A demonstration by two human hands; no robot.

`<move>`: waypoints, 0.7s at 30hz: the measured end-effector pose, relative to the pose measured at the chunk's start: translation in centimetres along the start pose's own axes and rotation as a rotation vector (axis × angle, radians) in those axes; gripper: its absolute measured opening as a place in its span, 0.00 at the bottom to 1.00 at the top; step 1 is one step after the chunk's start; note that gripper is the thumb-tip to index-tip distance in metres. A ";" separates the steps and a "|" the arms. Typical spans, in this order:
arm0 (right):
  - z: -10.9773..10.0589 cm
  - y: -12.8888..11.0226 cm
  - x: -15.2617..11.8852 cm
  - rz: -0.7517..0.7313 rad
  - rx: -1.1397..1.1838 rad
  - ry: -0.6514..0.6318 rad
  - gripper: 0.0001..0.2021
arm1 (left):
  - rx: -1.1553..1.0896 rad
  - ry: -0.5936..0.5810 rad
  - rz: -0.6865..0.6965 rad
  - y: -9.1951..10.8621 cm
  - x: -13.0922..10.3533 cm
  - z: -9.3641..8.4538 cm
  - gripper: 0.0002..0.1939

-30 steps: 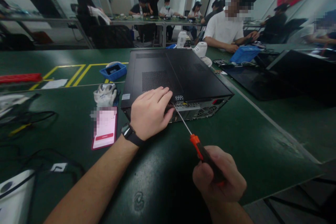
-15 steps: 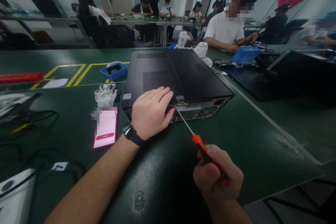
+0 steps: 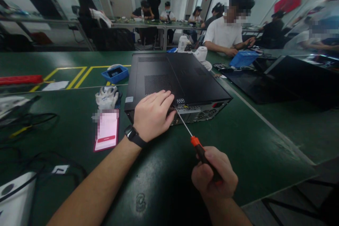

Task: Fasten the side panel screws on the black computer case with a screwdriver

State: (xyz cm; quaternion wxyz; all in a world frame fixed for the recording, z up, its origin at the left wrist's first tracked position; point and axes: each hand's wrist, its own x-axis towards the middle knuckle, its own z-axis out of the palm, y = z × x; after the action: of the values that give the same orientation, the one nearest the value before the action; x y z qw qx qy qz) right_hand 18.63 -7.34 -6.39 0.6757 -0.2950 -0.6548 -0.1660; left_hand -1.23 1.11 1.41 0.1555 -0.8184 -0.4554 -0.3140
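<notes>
A black computer case lies flat on the green table, its rear panel facing me. My left hand, with a black watch on the wrist, rests on the case's near edge; its fingers are bent together over the edge, and what they may pinch is hidden. My right hand is wrapped round the handle of an orange and black screwdriver. The screwdriver's shaft slants up and left, its tip at the rear edge beside my left fingertips.
Left of the case are a blue tray, gloves and a pink-screened phone. Cables lie farther left. To the right are dark panels and a blue box. A person in white sits beyond.
My right hand and the screwdriver handle have shifted slightly left. The tip stays at the case's rear edge, and my left hand keeps its place on the case. The view has tilted slightly.
</notes>
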 end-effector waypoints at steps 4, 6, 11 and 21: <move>0.2 -0.1 0.1 0.010 -0.012 0.022 0.16 | -0.009 0.012 0.006 -0.1 0.0 0.1 0.22; 0.4 -0.5 0.3 0.018 0.019 0.015 0.16 | -0.013 0.011 0.009 -0.1 0.0 0.2 0.22; 0.5 -2.1 0.7 0.085 0.023 -0.035 0.17 | -0.012 0.016 0.010 -0.1 0.0 0.3 0.22; 1.2 -3.6 1.2 0.111 -0.106 -0.021 0.19 | -0.020 0.028 0.017 -0.2 0.0 0.5 0.22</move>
State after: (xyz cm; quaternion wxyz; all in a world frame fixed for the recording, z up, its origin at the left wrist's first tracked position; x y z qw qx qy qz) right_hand 15.60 -9.15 -4.58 0.6605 -0.3680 -0.6347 -0.1596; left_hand -1.27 1.47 1.01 0.1562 -0.8194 -0.4431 -0.3284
